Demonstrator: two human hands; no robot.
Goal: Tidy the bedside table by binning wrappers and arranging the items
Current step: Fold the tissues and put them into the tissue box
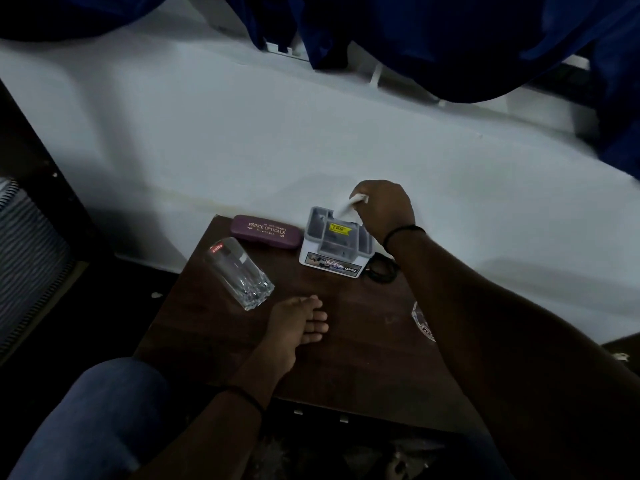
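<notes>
Head view: my right hand (pixel 382 211) pinches a white wrapper (pixel 348 206) over the grey organiser (pixel 334 242).
My left hand (pixel 298 323) lies flat, fingers together, on the bedside table (pixel 346 358).

Surface (pixel 346 341): dark brown, wood grain. Spectacle case (pixel 266 232): maroon-purple, gold lettering. Organiser (pixel 335 244): grey compartments, white base, yellow sticker inside, multicoloured printed label along its front. Glass (pixel 239 271): clear, with a red-and-white label near the rim. Wrapper (pixel 349 206): white. Cable (pixel 382 268): black. Wall (pixel 311 140): white. Curtain (pixel 433 36): deep blue. Wristbands: black. Trouser knee (pixel 90 417): blue.
</notes>
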